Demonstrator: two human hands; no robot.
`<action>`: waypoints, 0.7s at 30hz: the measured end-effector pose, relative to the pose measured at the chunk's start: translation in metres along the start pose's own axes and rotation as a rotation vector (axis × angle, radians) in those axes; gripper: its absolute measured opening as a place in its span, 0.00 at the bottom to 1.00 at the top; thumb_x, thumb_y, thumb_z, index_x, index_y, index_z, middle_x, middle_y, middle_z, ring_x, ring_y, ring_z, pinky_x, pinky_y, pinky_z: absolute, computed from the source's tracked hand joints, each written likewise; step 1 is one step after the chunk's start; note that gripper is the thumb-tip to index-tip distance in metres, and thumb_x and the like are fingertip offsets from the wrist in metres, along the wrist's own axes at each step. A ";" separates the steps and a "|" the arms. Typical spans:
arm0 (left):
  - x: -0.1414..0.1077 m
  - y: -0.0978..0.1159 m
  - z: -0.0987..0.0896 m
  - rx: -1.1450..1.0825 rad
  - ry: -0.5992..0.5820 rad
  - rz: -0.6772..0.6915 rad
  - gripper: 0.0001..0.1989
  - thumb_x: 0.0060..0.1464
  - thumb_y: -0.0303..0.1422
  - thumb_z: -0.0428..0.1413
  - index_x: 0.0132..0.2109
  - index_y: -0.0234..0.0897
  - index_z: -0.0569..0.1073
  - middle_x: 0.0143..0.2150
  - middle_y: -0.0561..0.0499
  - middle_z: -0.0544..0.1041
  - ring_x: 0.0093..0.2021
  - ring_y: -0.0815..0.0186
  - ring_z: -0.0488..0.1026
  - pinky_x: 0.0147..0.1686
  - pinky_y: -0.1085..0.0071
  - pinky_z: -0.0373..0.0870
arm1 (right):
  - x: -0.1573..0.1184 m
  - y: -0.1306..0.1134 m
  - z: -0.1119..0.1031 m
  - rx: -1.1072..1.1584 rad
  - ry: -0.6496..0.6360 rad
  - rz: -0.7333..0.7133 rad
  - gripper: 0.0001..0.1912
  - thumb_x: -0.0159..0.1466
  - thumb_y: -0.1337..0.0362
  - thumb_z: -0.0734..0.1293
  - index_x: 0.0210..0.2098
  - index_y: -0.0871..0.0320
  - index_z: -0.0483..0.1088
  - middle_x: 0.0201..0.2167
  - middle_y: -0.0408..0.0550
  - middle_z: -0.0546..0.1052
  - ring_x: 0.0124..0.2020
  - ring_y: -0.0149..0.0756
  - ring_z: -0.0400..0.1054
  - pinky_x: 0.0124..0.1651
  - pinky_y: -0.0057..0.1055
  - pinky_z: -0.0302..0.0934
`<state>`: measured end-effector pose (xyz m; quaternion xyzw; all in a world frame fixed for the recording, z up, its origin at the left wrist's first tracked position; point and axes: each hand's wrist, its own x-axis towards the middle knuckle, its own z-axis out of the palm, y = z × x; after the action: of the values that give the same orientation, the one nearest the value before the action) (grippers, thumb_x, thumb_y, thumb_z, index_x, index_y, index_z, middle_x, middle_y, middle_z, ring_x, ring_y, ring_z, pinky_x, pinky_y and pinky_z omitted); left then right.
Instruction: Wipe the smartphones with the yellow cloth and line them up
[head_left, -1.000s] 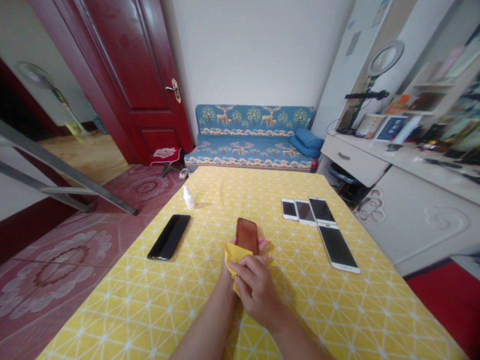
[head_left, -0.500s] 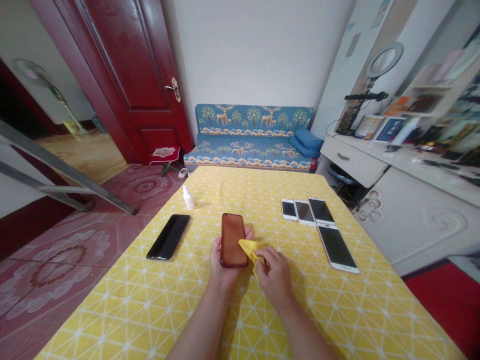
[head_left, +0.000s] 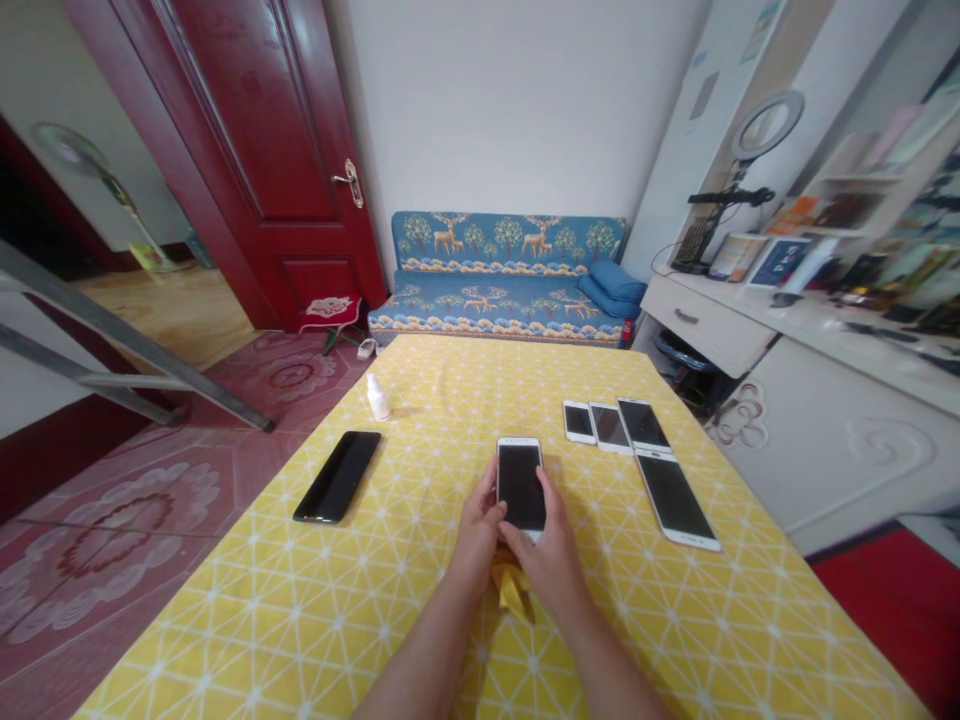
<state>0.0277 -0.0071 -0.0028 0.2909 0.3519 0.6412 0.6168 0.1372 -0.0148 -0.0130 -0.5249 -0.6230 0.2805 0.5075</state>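
Note:
A white-fronted smartphone [head_left: 521, 485] faces screen-up near the middle of the table, between my two hands. My left hand [head_left: 481, 520] is closed round its left edge, the thumb at the lower corner. Along the right edge and bottom, my right hand [head_left: 549, 535] grips it too. A yellow cloth [head_left: 511, 590] hangs or lies bunched just below the hands; whether the right hand still has part of it, I cannot tell. The phone's back is hidden.
A black smartphone [head_left: 337, 477] lies to the left, with a small white bottle [head_left: 378, 398] standing behind it. On the right, several white phones [head_left: 679, 500] lie grouped. The yellow patterned tablecloth [head_left: 337, 640] covers the table; a blue sofa [head_left: 502, 290] stands beyond.
The phone has been turned from its brown back to its screen and moved right. My right hand has gone from wiping-cloth hold to gripping the phone; the cloth is now below the hands.

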 end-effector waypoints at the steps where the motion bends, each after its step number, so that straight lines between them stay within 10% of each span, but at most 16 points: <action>1: -0.001 -0.003 0.002 -0.013 -0.023 -0.028 0.31 0.49 0.24 0.57 0.61 0.45 0.65 0.62 0.49 0.67 0.63 0.61 0.61 0.61 0.65 0.58 | 0.002 0.005 -0.001 -0.038 0.029 0.014 0.40 0.54 0.60 0.70 0.63 0.55 0.55 0.56 0.56 0.67 0.55 0.49 0.64 0.54 0.46 0.61; 12: -0.001 -0.010 -0.005 0.109 -0.042 -0.047 0.30 0.50 0.36 0.61 0.60 0.40 0.66 0.56 0.40 0.72 0.58 0.57 0.67 0.60 0.59 0.57 | 0.020 0.038 -0.038 -0.668 0.142 -0.051 0.25 0.58 0.61 0.64 0.53 0.64 0.69 0.55 0.65 0.65 0.58 0.60 0.56 0.56 0.55 0.55; 21: 0.004 -0.015 -0.010 0.091 -0.048 -0.032 0.23 0.48 0.37 0.62 0.52 0.36 0.73 0.54 0.38 0.74 0.57 0.54 0.68 0.58 0.56 0.62 | 0.015 0.010 -0.032 -0.999 -0.293 0.064 0.27 0.67 0.65 0.52 0.65 0.54 0.53 0.68 0.45 0.50 0.69 0.47 0.38 0.65 0.55 0.35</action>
<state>0.0283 -0.0038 -0.0208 0.3282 0.3702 0.6075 0.6214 0.1715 -0.0040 -0.0059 -0.6771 -0.7290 0.0348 0.0941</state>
